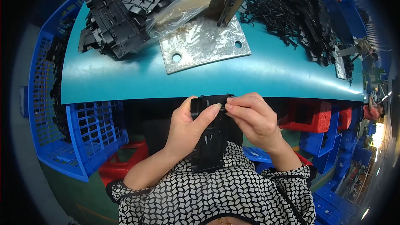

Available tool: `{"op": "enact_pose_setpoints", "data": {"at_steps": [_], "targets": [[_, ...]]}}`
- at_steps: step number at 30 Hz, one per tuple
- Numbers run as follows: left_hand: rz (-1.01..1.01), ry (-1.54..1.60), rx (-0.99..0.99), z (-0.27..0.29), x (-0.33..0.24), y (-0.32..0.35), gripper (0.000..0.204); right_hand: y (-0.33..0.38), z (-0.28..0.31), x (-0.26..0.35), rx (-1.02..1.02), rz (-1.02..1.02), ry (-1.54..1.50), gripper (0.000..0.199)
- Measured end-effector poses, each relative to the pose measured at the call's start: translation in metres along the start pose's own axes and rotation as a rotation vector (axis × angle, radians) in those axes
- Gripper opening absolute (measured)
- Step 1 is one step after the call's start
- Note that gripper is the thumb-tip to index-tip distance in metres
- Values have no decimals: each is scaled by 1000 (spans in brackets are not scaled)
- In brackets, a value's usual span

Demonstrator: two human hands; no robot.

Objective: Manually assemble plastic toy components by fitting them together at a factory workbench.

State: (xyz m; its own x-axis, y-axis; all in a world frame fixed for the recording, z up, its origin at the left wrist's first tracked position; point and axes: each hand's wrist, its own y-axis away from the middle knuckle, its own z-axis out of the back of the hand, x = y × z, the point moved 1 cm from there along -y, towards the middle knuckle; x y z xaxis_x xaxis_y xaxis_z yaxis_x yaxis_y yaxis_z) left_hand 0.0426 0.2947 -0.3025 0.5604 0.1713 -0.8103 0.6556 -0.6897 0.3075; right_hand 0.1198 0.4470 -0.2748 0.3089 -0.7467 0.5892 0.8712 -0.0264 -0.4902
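Note:
Just off the near edge of the blue-green table, my left hand point(186, 128) grips a long black plastic part point(208, 150) with moulded ribs and a raised boxy end. The part's lower length hangs down in front of my patterned top. At its upper end, my right hand point(255, 118) pinches with thumb and forefinger against the part's right side. Whatever sits between those fingertips is too small to make out. A pile of similar black plastic parts point(114, 16) lies at the table's far left.
A steel plate with an upright post point(204, 43) stands mid-table beside a clear plastic bag point(183, 4). Small black pieces point(275, 18) are heaped at the far right. Blue crates point(79, 158) flank the left, and a red stool point(308, 116) is at right.

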Motion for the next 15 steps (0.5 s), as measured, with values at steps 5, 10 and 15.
{"op": "enact_pose_setpoints", "data": {"at_steps": [5, 10, 15], "targets": [[-123, -152, -37, -8, -29, -7, 16, -15, -1, 17, -57, 105, 323, 29], [-167, -464, 15, -9, -57, -6, 46, -28, -4, 19, -15, 23, 286, 48], [-168, -508, 273, -10, -41, -1, 73, -28, -16, 6, -134, -239, -82, 59]]}}
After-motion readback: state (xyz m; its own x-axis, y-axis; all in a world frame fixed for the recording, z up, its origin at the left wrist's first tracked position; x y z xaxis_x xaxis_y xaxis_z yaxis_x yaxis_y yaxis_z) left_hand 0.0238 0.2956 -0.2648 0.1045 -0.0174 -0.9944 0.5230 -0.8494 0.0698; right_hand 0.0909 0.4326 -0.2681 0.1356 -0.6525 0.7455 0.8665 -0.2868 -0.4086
